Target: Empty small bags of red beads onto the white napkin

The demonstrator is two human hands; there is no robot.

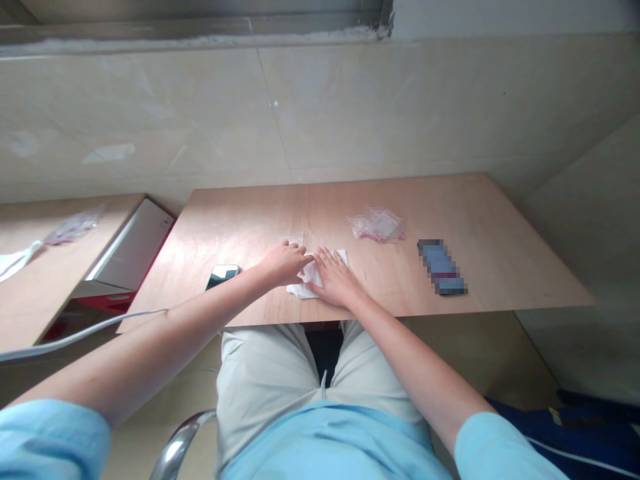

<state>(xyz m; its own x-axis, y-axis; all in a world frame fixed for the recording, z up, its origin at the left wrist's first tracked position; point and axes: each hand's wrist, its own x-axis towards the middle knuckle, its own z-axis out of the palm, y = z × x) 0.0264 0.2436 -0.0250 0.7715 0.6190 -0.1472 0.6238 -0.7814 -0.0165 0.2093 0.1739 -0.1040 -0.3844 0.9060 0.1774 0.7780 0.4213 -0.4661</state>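
Note:
My left hand is at the left edge of a white sheet that looks like tissue, near the table's front edge. Its fingers are bent towards the right, with index finger and thumb over the sheet. Whatever the fingertips grip is too small or hidden to make out. My right hand lies flat on the same sheet, fingers stretched out, covering much of it. The fingertips of both hands are close together. Just beyond my left hand, a clear film or small bag shows faintly on the wood.
Clear zip bags with small pink pieces lie beyond my right hand. A pixelated phone-like object is on the right, and a phone sits beside my left forearm. A white cable runs under that arm. Behind the wooden table stands a tiled wall.

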